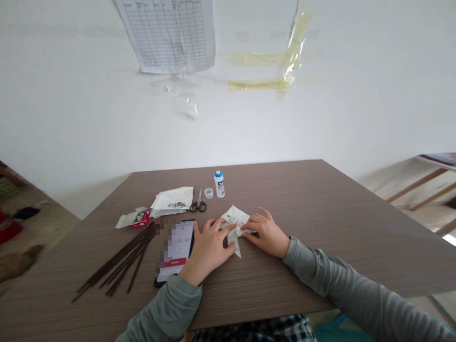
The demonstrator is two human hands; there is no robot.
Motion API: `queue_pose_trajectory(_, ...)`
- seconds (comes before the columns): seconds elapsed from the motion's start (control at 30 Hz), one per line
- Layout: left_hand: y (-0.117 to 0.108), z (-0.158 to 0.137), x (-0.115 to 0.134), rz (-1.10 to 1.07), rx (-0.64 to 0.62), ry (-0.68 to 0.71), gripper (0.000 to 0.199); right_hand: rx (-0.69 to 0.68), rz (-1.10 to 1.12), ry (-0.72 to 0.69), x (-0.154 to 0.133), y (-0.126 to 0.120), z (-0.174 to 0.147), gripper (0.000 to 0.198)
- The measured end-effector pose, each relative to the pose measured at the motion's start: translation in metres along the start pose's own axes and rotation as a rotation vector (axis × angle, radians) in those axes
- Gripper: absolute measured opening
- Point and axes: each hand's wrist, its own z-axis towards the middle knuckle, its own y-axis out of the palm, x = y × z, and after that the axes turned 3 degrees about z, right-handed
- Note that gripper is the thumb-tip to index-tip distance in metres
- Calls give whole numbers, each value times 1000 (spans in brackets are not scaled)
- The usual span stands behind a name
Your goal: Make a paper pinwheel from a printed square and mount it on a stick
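Observation:
A piece of folded printed paper (233,213) lies on the brown table, pointed at its top, with a narrow triangular flap reaching toward me. My left hand (212,244) grips its left side, thumb low by the flap and fingertips on the upper folds. From the right, my right hand (265,232) pinches the paper's right edge between thumb and fingers. Fingers cover part of the folds. Just left of my left hand is a phone (178,249) with a timer reading 03:07, partly blurred out.
Behind the paper stand a white bottle with a blue cap (220,184) and a small translucent cup (208,193). Scissors (198,205) lie beside a stack of printed sheets (173,199). Farther left are an open red box (141,217) and several thin dark sticks (117,261).

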Motion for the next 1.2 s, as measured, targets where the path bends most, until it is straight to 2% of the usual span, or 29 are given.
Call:
queue_pose_trajectory(0.2,-1,0,0,3,-22,17,59,11,-15,-6,1,1,0,18)
queue_pose_trajectory(0.47,2,2,-3,-19,12,28,55,25,-12,-19,2,2,-1,19)
queue_pose_trajectory(0.67,0,2,-2,-26,-10,31,57,8,-6,-6,0,-1,0,19)
queue_pose_trajectory(0.83,3,2,-5,-52,18,25,56,-18,8,9,1,-2,0,19)
queue_pose_trajectory(1.0,7,3,-7,-65,35,28,64,10,7,0,3,2,1,17)
queue_pose_trajectory(1.2,2,2,-3,-43,5,23,53,5,16,8,2,1,0,21)
